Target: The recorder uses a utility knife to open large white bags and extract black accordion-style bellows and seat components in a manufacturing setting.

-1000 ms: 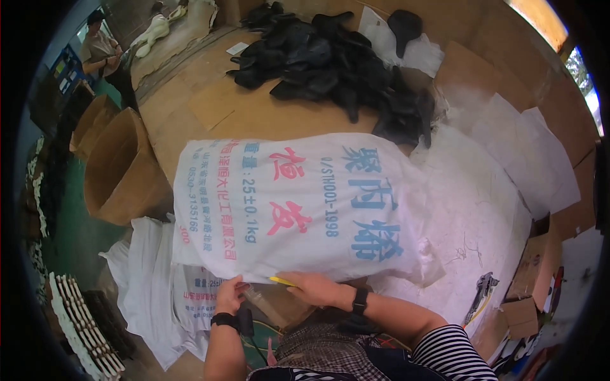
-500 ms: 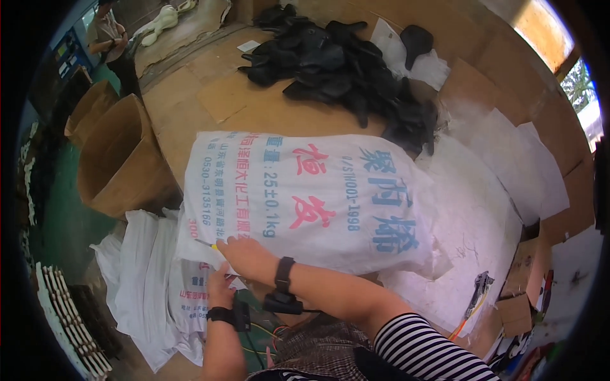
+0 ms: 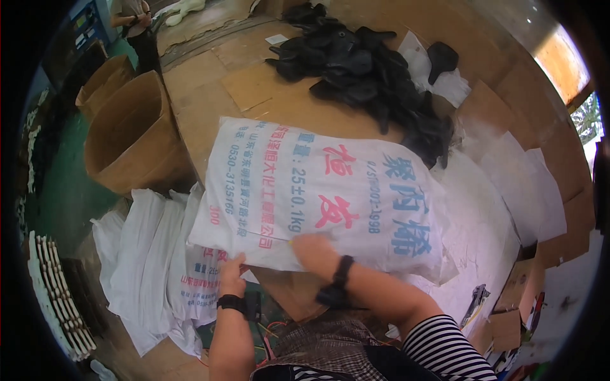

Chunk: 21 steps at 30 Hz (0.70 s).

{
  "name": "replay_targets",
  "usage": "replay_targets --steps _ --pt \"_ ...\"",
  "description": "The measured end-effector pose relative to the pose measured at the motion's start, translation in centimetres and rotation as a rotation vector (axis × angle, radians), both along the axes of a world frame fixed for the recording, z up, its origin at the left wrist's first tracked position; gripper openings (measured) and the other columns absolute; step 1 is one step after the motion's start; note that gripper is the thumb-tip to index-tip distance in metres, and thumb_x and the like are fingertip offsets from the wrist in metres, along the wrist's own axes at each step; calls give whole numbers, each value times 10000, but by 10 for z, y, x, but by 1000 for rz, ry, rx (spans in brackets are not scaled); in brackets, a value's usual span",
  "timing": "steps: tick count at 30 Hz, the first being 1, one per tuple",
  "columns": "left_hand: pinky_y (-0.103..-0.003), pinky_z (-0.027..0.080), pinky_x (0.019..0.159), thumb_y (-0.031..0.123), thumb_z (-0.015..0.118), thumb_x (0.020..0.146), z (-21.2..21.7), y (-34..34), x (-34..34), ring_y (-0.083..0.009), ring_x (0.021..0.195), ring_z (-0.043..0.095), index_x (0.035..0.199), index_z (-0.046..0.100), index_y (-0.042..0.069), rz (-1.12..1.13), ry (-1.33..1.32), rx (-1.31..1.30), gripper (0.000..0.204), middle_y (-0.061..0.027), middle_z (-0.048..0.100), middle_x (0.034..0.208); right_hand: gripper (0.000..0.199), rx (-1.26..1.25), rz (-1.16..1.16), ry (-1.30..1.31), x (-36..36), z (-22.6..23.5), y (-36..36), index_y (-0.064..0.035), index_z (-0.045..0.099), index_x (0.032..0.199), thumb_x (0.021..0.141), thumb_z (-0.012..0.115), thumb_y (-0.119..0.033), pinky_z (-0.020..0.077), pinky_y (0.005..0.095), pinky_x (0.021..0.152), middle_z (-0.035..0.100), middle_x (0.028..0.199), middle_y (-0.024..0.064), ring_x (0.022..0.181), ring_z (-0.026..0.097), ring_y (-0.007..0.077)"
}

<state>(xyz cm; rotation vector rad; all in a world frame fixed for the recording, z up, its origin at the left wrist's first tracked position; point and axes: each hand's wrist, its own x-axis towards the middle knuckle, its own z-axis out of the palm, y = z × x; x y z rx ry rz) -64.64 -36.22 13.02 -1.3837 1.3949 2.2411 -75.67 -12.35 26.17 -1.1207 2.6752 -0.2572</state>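
Note:
A full white woven sack [image 3: 356, 190] with blue and red print lies on the bench in front of me. My left hand [image 3: 232, 274] pinches the sack's near edge by its left corner. My right hand [image 3: 316, 255], blurred, is closed at the near side of the sack, to the right of my left hand. A slim pointed tool with a yellow part [image 3: 290, 242] shows at its fingers; its exact kind is unclear. A thin dark line runs left from it across the sack. Folded white sacks [image 3: 149, 267] hang at the left.
Black bicycle saddles [image 3: 356, 63] lie heaped at the far side of the cardboard-covered bench [image 3: 254, 89]. Open cardboard boxes [image 3: 130, 136] stand to the left. White sheeting [image 3: 483, 197] covers the right side. Another person [image 3: 136, 25] stands at the far left.
My right hand has moved right along the sack's near side with the tool, away from my left hand. The left hand stays at the near edge. The whole view has shifted slightly.

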Motion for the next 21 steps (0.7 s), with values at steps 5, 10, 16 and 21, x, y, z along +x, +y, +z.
replay_targets --steps 5,10,16,21 --pt "-366 442 806 245 708 791 6 20 -5 -212 874 623 1052 635 59 90 47 16 328 -56 657 969 104 237 21 149 21 48 118 -72 562 853 762 547 -121 487 349 542 593 777 94 704 627 218" --pt "-325 470 667 130 721 764 17 19 -6 -205 721 592 919 618 -47 224 90 4 257 -106 634 878 105 417 81 78 14 112 129 -65 564 854 766 539 -119 495 352 534 602 735 100 643 635 231" --pt "-397 440 777 71 685 712 40 35 -13 -287 874 562 998 596 8 23 -35 -1138 307 -129 599 966 44 295 202 146 -3 98 85 -72 556 777 759 538 -108 496 325 544 608 681 84 637 640 223" --pt "-433 397 888 149 675 706 93 127 -52 -319 970 540 1027 599 41 -608 614 -1126 348 -136 604 993 55 308 132 77 -1 86 104 -66 578 770 761 546 -109 498 353 585 611 667 85 656 641 258"
